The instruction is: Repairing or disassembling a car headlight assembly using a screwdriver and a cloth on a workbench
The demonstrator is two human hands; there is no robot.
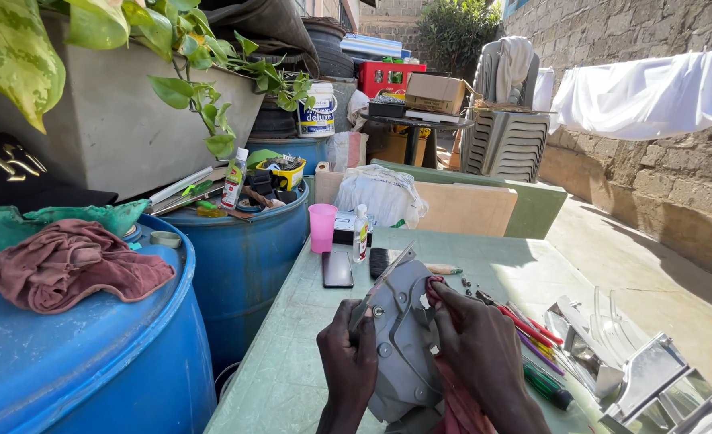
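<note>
My left hand point(346, 355) grips a thin flat metal tool point(382, 283) whose blade slants up to the right, resting against a grey plastic panel point(403, 337) with round screw bosses. My right hand point(478, 345) steadies the panel's right edge and presses a red cloth point(452, 402) against it. The panel stands tilted over the green table point(292, 354), between both hands.
A dark phone point(337, 268), pink cup point(321, 227) and small bottle point(360, 233) lie further back on the table. Screwdrivers with red and green handles point(537, 354) and metal parts point(653, 378) lie at right. Blue barrels point(91, 345) with a maroon rag point(71, 264) stand at left.
</note>
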